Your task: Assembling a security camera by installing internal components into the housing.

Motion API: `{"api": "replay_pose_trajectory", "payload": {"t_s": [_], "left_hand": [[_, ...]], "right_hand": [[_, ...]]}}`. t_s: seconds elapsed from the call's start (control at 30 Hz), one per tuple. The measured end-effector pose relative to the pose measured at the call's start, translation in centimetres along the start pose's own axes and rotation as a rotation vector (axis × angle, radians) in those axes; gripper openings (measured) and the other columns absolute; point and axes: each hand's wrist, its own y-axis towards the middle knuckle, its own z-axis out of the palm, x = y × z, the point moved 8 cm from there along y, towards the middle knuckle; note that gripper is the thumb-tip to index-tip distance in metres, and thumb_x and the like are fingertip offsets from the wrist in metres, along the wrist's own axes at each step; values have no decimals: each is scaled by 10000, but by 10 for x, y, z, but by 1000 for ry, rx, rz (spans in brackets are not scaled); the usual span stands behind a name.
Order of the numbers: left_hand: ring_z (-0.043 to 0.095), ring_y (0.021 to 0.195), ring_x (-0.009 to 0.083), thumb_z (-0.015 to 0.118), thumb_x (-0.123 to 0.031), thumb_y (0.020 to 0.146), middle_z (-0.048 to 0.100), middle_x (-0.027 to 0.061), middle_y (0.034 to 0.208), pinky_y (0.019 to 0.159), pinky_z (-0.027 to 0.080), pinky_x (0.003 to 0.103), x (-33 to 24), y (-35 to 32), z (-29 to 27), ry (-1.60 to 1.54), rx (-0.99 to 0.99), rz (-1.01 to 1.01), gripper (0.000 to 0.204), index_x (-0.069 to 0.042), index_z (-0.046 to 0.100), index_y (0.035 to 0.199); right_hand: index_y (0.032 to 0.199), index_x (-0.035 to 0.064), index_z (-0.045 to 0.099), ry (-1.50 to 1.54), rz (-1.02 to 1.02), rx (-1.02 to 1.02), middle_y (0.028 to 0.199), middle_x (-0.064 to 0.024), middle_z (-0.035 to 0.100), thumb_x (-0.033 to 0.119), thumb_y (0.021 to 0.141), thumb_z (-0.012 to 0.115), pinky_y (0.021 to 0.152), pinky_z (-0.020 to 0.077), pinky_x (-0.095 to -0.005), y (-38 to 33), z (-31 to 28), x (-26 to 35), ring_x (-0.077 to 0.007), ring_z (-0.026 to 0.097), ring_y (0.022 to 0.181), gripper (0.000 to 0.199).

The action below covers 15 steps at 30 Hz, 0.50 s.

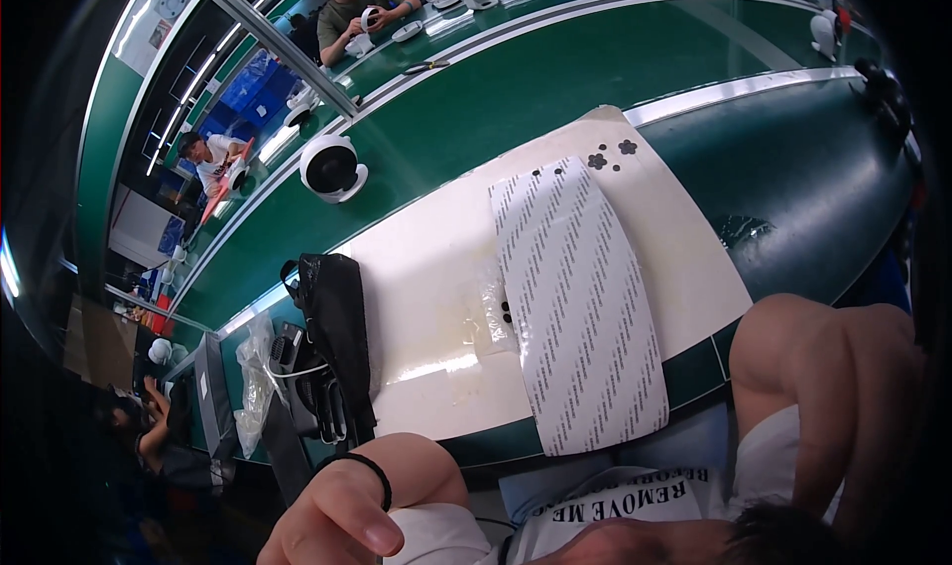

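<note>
- Head view: the left hand [332, 520] is at the bottom left of the frame. It is loosely curled and holds nothing. A black band [372, 469] goes round the wrist.
- No right hand shows. Only a bare arm [843, 387] is at the lower right, so I cannot tell what that hand is doing.
- A long white sheet [580, 302] with rows of small dark print lies in the middle, on a cream mat [426, 268] on the green worktop [555, 79]. Its near end hangs over the worktop edge.
- The sheet could slide off if an arm bumps that hanging end.
- Small black flower shapes [611, 155] sit at the mat's far end. A nudge could scatter them.
- A black bag [337, 317] and a white cable [293, 372] lie by the left hand. The hand could catch the cable and drag things off.
</note>
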Motion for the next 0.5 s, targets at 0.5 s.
{"api": "replay_pose_trajectory", "payload": {"t_s": [0.5], "left_hand": [[577,908,154,539,-199,845,567,-35,1032,846,335,455,-4,-3,-2,-66,6,-10,235,-155,555,1075]], "right_hand": [[734,54,667,-41,3,-31,803,-82,654,7,583,764,645,536,-232,5,-4,-7,-163,645,716,186]]}}
